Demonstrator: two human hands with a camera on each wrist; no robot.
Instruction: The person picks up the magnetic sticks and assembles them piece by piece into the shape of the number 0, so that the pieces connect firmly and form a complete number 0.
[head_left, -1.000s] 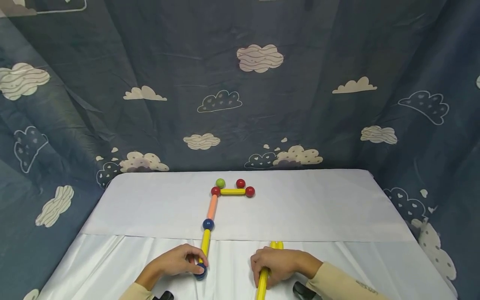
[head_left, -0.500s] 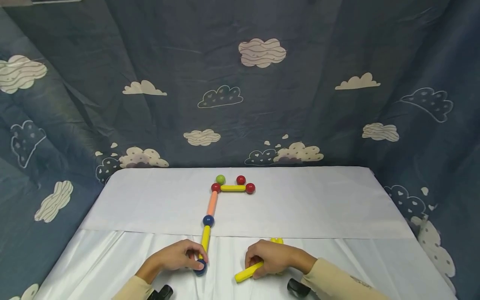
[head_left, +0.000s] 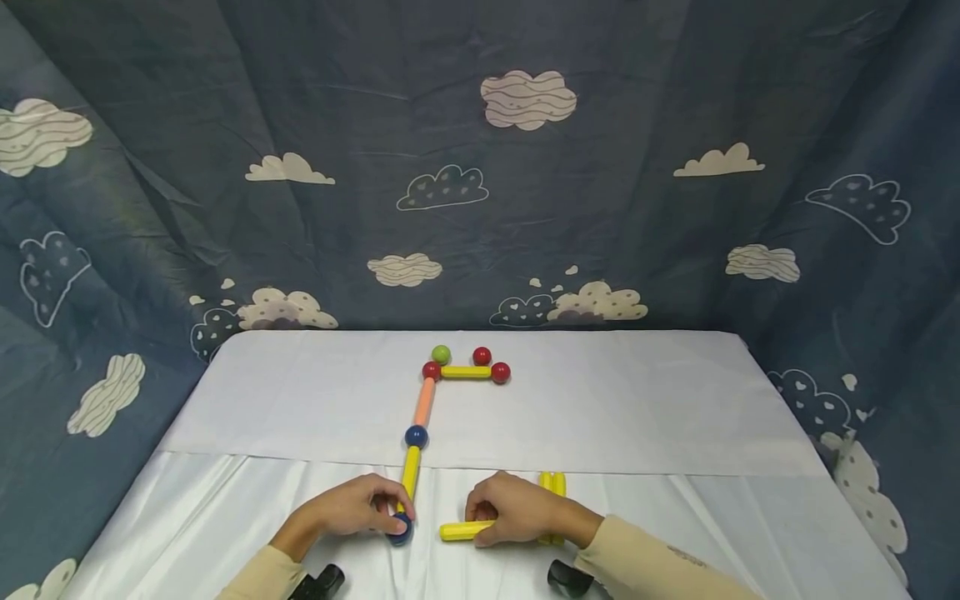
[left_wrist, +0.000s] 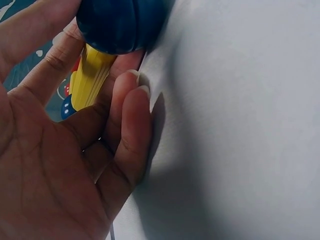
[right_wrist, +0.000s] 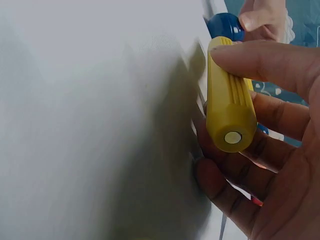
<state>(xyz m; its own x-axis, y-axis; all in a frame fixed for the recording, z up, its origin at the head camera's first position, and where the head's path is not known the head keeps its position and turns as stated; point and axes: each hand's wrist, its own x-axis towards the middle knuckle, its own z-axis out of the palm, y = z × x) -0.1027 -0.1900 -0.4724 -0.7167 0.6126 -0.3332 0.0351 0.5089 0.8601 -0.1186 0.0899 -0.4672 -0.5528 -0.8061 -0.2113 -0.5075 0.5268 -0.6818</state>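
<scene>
My left hand (head_left: 352,507) pinches a blue ball (head_left: 401,528) at the near end of a chain of rods and balls. From that ball a yellow rod (head_left: 410,475) runs away to a second blue ball (head_left: 416,437). My right hand (head_left: 513,507) grips another yellow rod (head_left: 463,531), lying crosswise with its left end pointing at the near blue ball, a gap between them. In the right wrist view, thumb and fingers hold this yellow rod (right_wrist: 231,100), whose near end shows a round silvery disc. The left wrist view shows the blue ball (left_wrist: 120,22) at the fingertips.
Beyond the second blue ball, a salmon rod (head_left: 424,403) leads to a red ball (head_left: 431,372). A farther yellow rod (head_left: 466,372) joins it to another red ball (head_left: 500,372). A green ball (head_left: 441,355) and a red ball (head_left: 482,356) sit behind. Yellow rods (head_left: 552,482) lie partly behind my right arm.
My right hand has moved left and turned its yellow rod from pointing toward me to lying crosswise, its end now close to the near blue ball. The left hand keeps its pinch.
</scene>
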